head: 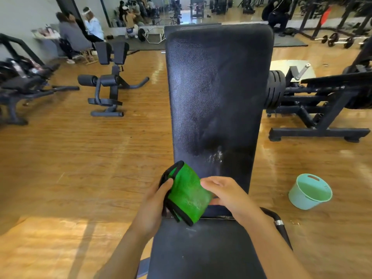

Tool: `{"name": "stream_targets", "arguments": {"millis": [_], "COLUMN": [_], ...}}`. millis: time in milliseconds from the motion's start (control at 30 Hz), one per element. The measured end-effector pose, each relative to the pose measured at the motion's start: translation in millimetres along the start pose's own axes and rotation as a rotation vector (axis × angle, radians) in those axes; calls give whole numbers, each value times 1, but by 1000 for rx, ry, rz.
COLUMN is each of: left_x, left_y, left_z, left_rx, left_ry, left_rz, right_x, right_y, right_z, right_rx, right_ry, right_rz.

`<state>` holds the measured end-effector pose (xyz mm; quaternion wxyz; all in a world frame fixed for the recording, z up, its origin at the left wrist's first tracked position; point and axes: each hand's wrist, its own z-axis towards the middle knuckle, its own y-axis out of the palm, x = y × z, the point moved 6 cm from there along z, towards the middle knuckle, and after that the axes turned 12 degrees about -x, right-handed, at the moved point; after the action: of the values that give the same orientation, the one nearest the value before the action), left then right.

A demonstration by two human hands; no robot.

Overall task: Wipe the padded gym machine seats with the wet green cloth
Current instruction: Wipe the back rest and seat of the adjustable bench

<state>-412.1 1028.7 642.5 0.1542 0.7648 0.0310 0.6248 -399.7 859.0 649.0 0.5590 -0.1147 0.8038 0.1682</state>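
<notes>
A long black padded bench back pad [217,87] runs away from me, with wet streaks and a patch of white residue near its lower end. The black seat pad [203,250] lies just below it, closest to me. I hold a folded green cloth [187,192] with black edging over the gap between the two pads. My left hand [155,206] grips the cloth's left edge. My right hand [225,194] pinches its right side, fingers curled over it.
A pale green bucket [310,191] stands on the wooden floor to the right of the bench. A weight-plate machine [314,101] is at the right, a leg machine [110,83] at the left. Several people sit at the far left by the wall.
</notes>
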Motion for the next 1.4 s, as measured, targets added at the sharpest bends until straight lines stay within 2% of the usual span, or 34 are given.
{"name": "stream_targets", "arguments": {"millis": [233,467,533,733,867,967,1067,1200,1267,1333,1400], "left_x": [17,19,19,3,-14,-15,-8,8,8,7,5], "left_y": [-5,-22,-20,0,6,12,18,25,23,18,13], "left_z": [-13,-10,-11,-17,-22,-22,-17,-9,-10,-13,-12], "left_rx": [-79,-69,-120,-299,-338,-393,-452,-483,-541,-554,-499], "left_ry": [54,4,-29,-303,-473,-460,-366,-265,-263,-271,-293], "left_rz": [218,383,342,-140,-120,-111,-128,0,-23,-47,-43], "right_x": [5,4,4,-9,-21,-25,-28,-30,-32,-33,-31], "right_y": [16,20,18,29,32,35,35,36,36,32,24], "right_z": [0,-6,-7,-16,-23,-27,-29,-30,-29,-27,-22], "right_rx": [-4,11,48,-7,30,21,-5,-72,-90,-58,27], "right_ry": [4,-69,-120,-260,-314,-346,-386,-416,-427,-440,-422], "right_rz": [-39,-140,-188,-336,-439,-405,-345,-210,-143,-118,-128]}}
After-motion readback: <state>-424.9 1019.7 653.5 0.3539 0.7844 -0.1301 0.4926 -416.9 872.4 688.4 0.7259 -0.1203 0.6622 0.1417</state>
